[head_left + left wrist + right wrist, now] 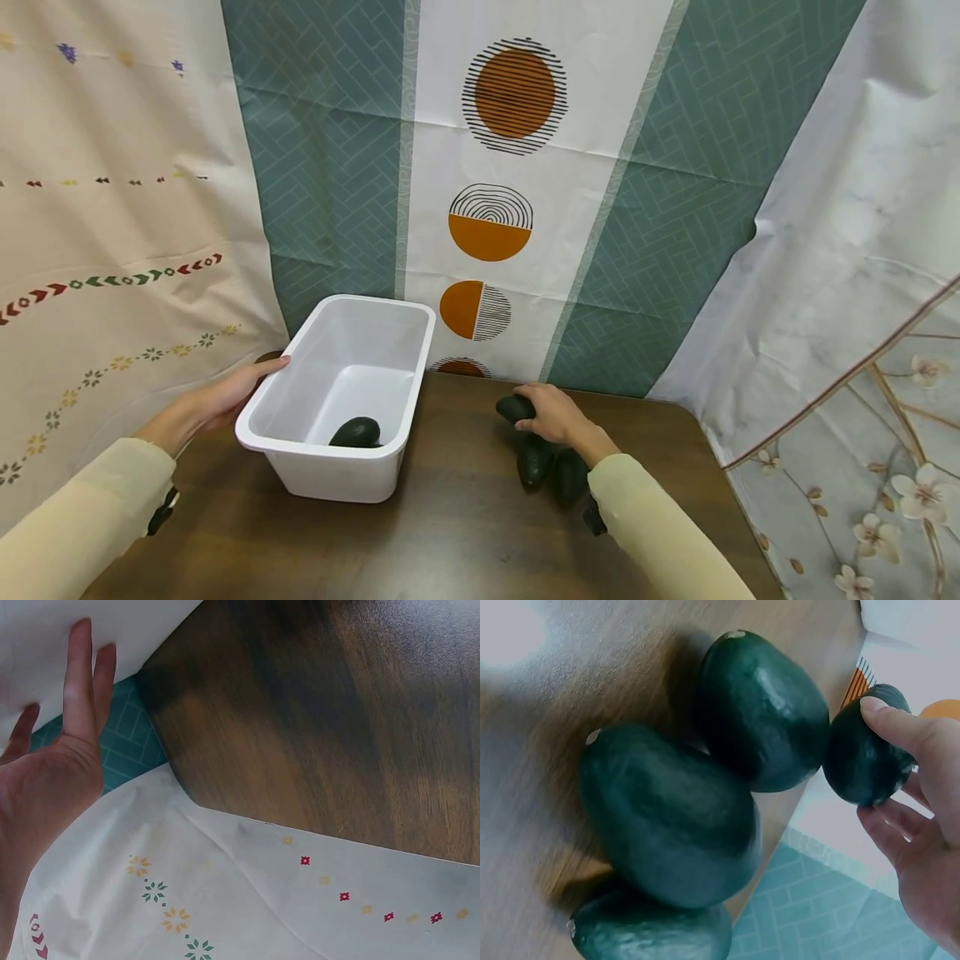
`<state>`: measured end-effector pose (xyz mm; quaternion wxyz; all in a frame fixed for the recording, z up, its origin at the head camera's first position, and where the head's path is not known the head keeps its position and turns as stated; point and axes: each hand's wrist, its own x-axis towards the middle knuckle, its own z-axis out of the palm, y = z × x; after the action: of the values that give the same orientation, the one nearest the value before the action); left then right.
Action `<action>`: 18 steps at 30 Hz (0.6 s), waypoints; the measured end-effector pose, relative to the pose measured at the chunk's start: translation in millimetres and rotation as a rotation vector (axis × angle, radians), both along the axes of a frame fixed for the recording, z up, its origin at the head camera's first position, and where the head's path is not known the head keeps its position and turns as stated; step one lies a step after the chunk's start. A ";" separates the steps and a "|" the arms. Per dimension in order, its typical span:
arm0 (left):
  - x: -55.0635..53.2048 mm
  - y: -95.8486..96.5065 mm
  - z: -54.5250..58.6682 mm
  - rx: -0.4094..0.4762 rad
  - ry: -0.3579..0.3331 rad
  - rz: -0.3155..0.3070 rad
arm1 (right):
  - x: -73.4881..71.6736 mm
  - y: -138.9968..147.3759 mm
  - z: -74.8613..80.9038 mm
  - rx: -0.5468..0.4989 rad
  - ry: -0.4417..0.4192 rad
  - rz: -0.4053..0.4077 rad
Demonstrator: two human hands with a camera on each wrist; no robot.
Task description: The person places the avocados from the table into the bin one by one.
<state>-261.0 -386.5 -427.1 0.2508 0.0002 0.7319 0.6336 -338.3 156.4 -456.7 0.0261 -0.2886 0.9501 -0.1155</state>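
Thumb and fingers of my right hand (553,414) pinch a dark green avocado (868,746) from its sides. Close by, three more avocados lie together on the table; the right wrist view shows a big one (667,814), one beside it (763,712) and one partly cut off (656,930). My left hand (228,392) touches the outer left side of a white plastic bin (337,473), a fingertip at its rim. In the left wrist view its fingers (78,686) look straight against the bin's wall. Inside the bin, an avocado (356,432) shows near the front wall.
The brown wooden table (465,517) runs back to a green and white patterned cloth (495,167). A cream printed cloth (112,267) hangs on the left, and a white floral cloth (847,350) borders the right side.
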 end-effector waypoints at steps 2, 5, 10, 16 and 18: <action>0.1 0.2 0.0 -0.007 -0.002 0.003 | 0.6 -2.2 1.4 -0.015 0.003 0.006; 0.1 0.6 0.3 -0.018 0.002 0.008 | 2.0 -5.3 3.5 -0.040 0.007 0.015; -0.3 1.2 0.9 -0.022 0.004 0.011 | 4.4 -12.8 5.6 -0.047 0.001 0.045; -1.4 2.1 -3.0 -0.003 -0.004 0.017 | 6.8 -23.8 5.8 -0.036 -0.012 0.074; -2.0 2.0 -3.8 -0.003 -0.004 0.022 | 7.2 -27.4 5.7 -0.036 -0.012 0.082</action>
<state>-262.9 -384.5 -430.9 0.2453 -0.0093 0.7323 0.6352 -331.1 129.0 -451.0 0.0314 -0.3269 0.9351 -0.1334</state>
